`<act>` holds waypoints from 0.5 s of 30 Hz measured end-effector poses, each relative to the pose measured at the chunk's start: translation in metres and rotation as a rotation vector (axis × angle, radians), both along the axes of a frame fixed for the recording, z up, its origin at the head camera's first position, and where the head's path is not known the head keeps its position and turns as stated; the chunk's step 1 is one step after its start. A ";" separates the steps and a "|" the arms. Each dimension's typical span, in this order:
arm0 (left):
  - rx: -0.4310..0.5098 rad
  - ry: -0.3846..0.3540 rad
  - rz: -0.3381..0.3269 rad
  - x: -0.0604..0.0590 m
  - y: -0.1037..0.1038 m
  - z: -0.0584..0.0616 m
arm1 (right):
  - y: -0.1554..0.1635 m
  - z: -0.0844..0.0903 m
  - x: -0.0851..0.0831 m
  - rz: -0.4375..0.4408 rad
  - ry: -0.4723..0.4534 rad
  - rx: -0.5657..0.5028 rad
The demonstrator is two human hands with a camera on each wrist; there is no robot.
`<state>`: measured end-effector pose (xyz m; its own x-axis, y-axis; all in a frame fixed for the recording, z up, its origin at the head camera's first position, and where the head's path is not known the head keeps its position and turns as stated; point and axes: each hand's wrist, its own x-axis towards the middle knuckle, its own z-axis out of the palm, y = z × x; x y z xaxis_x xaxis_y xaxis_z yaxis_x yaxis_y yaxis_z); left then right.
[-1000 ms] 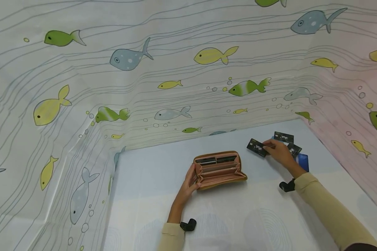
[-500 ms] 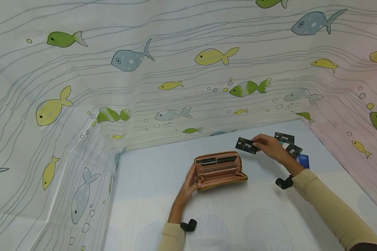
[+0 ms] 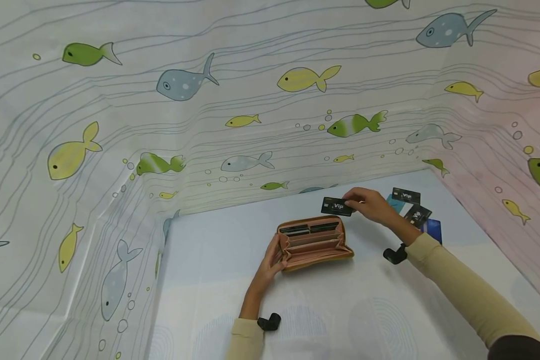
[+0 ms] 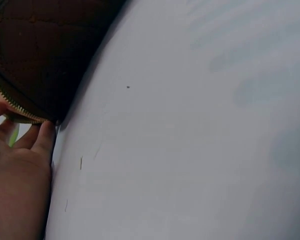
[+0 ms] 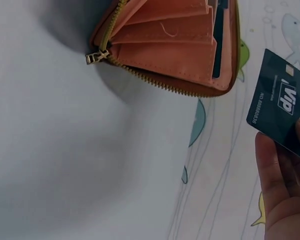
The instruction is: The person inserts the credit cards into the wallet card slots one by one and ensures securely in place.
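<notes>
An unzipped wallet (image 3: 314,246) with pink inner compartments stands on the table, black cards (image 3: 324,228) tucked in its back slots. My left hand (image 3: 265,272) grips its left end; in the left wrist view the fingers (image 4: 44,140) are at the zipped edge of the brown quilted wallet (image 4: 45,55). Between thumb and fingers my right hand (image 3: 370,205) pinches a black VIP card (image 3: 334,206), just behind the wallet's back right edge. The right wrist view shows this card (image 5: 277,102) apart from the wallet, whose brass zipper pull (image 5: 96,57) hangs at one corner.
Right of the wallet lie more cards: two black VIP cards (image 3: 406,195), a light blue one (image 3: 394,203) and a dark blue one (image 3: 433,230). A fish-patterned sheet (image 3: 247,190) rises behind the white table (image 3: 207,260) and along its sides.
My right hand has carried the black VIP card leftward from beside the loose cards to behind the wallet, turning it more level. The left hand and wallet have stayed put.
</notes>
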<state>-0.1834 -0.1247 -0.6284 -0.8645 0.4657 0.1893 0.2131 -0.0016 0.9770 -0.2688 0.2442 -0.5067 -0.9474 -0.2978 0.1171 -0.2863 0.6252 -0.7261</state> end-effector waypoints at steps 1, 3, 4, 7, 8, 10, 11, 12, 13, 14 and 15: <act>0.000 0.000 0.000 0.000 0.000 0.000 | -0.003 0.000 -0.001 0.006 0.009 0.003; -0.002 -0.002 0.001 -0.001 0.000 0.000 | -0.007 0.000 -0.002 0.015 0.023 0.010; -0.001 -0.005 0.002 0.000 0.000 0.000 | -0.010 -0.001 -0.003 0.022 0.028 0.012; 0.002 -0.011 0.006 0.001 0.000 0.002 | -0.015 -0.001 -0.004 0.036 0.041 0.017; 0.002 -0.013 0.006 0.001 0.000 0.002 | -0.016 -0.001 -0.004 0.039 0.044 0.019; 0.003 -0.017 0.008 0.002 0.000 0.003 | -0.019 -0.002 -0.005 0.039 0.050 0.023; 0.001 -0.014 0.009 0.002 0.000 0.003 | -0.019 -0.002 -0.006 0.040 0.052 0.028; 0.000 -0.014 0.010 0.001 0.000 0.003 | -0.020 -0.003 -0.007 0.040 0.055 0.030; 0.001 -0.015 0.010 0.001 0.000 0.002 | -0.020 -0.003 -0.007 0.042 0.056 0.032; -0.001 -0.016 0.011 0.001 0.000 0.002 | -0.021 -0.004 -0.007 0.041 0.052 0.033; -0.001 -0.018 0.010 0.001 0.000 0.002 | -0.021 -0.004 -0.008 0.042 0.049 0.032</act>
<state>-0.1825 -0.1243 -0.6260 -0.8721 0.4575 0.1734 0.1959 0.0018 0.9806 -0.2766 0.2230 -0.5109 -0.9274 -0.3414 0.1531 -0.3476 0.6348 -0.6901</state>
